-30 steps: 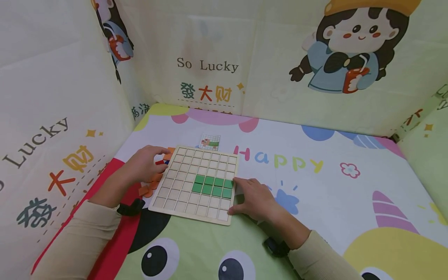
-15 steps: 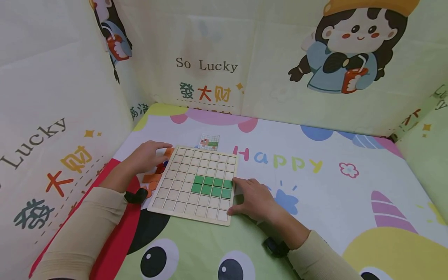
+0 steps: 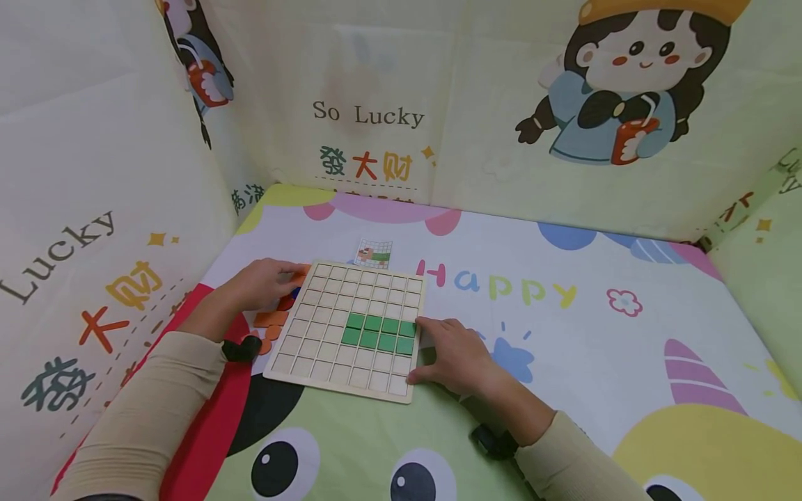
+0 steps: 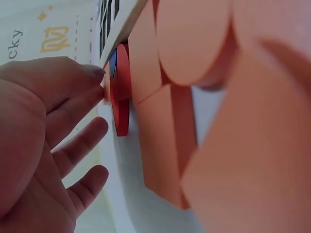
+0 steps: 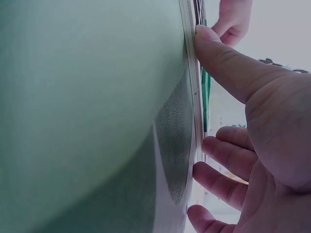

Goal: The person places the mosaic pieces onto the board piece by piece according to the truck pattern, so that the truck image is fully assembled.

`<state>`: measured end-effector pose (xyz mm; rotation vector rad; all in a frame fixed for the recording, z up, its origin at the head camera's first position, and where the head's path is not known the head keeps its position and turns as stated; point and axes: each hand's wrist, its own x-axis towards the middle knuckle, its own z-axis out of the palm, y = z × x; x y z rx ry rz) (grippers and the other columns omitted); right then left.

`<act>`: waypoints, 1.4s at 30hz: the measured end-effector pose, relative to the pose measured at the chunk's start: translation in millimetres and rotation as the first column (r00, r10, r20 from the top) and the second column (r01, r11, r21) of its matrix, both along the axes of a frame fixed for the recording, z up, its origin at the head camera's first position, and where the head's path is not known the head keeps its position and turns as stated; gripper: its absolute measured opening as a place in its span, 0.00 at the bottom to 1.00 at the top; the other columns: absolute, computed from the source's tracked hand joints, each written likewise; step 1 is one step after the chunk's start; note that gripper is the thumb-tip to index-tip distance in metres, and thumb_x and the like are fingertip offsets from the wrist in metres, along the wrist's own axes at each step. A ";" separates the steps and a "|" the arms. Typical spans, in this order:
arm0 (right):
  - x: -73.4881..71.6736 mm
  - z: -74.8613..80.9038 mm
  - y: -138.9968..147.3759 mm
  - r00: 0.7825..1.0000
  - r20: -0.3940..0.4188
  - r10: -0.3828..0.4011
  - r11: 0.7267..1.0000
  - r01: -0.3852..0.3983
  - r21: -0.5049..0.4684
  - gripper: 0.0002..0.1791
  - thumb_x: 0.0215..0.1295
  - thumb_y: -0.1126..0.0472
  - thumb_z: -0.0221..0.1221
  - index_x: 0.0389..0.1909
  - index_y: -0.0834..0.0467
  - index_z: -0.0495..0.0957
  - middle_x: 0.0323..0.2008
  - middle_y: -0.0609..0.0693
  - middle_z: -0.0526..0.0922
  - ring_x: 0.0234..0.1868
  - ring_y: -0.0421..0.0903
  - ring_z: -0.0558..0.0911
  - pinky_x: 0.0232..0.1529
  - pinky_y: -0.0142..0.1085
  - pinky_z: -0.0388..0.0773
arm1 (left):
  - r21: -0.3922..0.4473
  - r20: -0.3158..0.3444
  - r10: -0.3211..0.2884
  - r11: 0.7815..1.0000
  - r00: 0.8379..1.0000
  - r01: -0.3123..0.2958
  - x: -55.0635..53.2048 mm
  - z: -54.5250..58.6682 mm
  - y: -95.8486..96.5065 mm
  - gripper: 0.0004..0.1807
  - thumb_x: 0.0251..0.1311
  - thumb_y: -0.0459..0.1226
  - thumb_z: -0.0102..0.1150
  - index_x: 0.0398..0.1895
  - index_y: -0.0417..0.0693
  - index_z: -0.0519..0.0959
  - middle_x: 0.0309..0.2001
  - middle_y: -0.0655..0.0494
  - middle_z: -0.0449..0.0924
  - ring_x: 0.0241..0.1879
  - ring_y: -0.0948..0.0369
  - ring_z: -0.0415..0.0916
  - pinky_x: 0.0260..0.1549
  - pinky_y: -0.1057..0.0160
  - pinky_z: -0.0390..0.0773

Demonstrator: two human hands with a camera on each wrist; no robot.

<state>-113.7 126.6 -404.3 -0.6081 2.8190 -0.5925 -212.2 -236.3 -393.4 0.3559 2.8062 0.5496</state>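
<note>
A square wooden grid board lies on the patterned cloth, with two rows of green square tiles in its cells. My left hand is at the board's left edge, its thumb and forefinger pinching a small orange tile near the far-left corner. Below that hand lie several loose orange pieces, plus red pieces and a blue piece. My right hand rests against the board's right edge, touching it with thumb and fingertips, the fingers loosely extended.
A small printed card with a coloured grid picture lies just behind the board. Printed cloth walls rise at the back and both sides. Each wrist wears a black camera band.
My left hand has shifted slightly toward the far-left corner, and its thumb and forefinger have closed together on an orange tile. The right hand and the board have stayed in place.
</note>
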 end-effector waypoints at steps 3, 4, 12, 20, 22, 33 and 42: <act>-0.2 0.1 -0.2 1.000 0.002 0.002 1.000 -0.002 0.008 0.52 0.46 0.38 0.75 0.71 0.55 0.67 0.64 0.51 0.76 0.64 0.56 0.71 0.56 0.56 0.70 | -0.003 -0.007 -0.007 1.000 1.000 0.007 2.1 1.5 -0.1 0.28 0.70 0.41 0.57 0.70 0.39 0.70 0.64 0.30 0.70 0.61 0.37 0.67 0.56 0.41 0.74; -0.3 -0.1 -0.2 1.000 0.003 0.002 1.000 -0.002 0.010 0.52 0.47 0.37 0.75 0.71 0.55 0.67 0.64 0.51 0.76 0.64 0.56 0.71 0.56 0.56 0.70 | -0.001 -0.010 -0.010 1.000 1.000 0.010 2.8 2.0 -0.2 0.28 0.70 0.40 0.57 0.70 0.38 0.70 0.63 0.30 0.70 0.59 0.38 0.68 0.54 0.42 0.75; 0.4 1.6 -0.4 1.000 0.006 0.004 1.000 -0.004 0.005 0.52 0.47 0.38 0.75 0.71 0.56 0.68 0.63 0.52 0.76 0.65 0.56 0.70 0.57 0.56 0.70 | 0.000 0.002 -0.022 1.000 1.000 0.022 5.1 2.8 1.1 0.28 0.69 0.38 0.56 0.69 0.35 0.69 0.60 0.31 0.73 0.48 0.44 0.71 0.37 0.56 0.77; -0.2 -0.3 0.2 1.000 0.003 0.009 1.000 -0.009 0.008 0.52 0.47 0.38 0.75 0.71 0.55 0.67 0.63 0.51 0.76 0.64 0.56 0.71 0.56 0.55 0.71 | -0.035 0.005 -0.009 0.999 1.000 0.009 4.3 0.3 0.6 0.30 0.69 0.37 0.55 0.73 0.40 0.64 0.58 0.31 0.74 0.44 0.47 0.73 0.27 0.60 0.75; -0.4 -1.2 0.4 1.000 0.003 0.011 1.000 -0.011 0.008 0.52 0.47 0.37 0.75 0.71 0.55 0.67 0.63 0.51 0.76 0.64 0.56 0.70 0.56 0.56 0.71 | -0.039 0.006 -0.004 0.999 1.000 0.004 3.5 -1.0 -0.7 0.31 0.68 0.36 0.53 0.73 0.41 0.63 0.58 0.31 0.75 0.42 0.48 0.73 0.25 0.62 0.73; 0.4 -1.3 0.6 1.000 0.005 0.010 1.000 -0.010 0.003 0.52 0.47 0.38 0.75 0.71 0.56 0.67 0.64 0.52 0.76 0.65 0.56 0.70 0.56 0.56 0.71 | -0.136 -0.076 -0.037 0.990 0.996 0.027 1.2 -1.0 -6.8 0.28 0.68 0.37 0.50 0.72 0.43 0.67 0.59 0.33 0.75 0.53 0.42 0.74 0.36 0.50 0.79; 0.4 -1.1 0.3 1.000 -0.003 0.005 1.000 -0.005 0.005 0.52 0.47 0.37 0.75 0.71 0.56 0.67 0.64 0.51 0.75 0.65 0.56 0.70 0.57 0.56 0.70 | -0.091 -0.079 0.061 0.993 0.995 -0.068 0.1 3.9 -12.4 0.26 0.67 0.37 0.54 0.67 0.38 0.72 0.61 0.30 0.72 0.58 0.37 0.69 0.43 0.46 0.79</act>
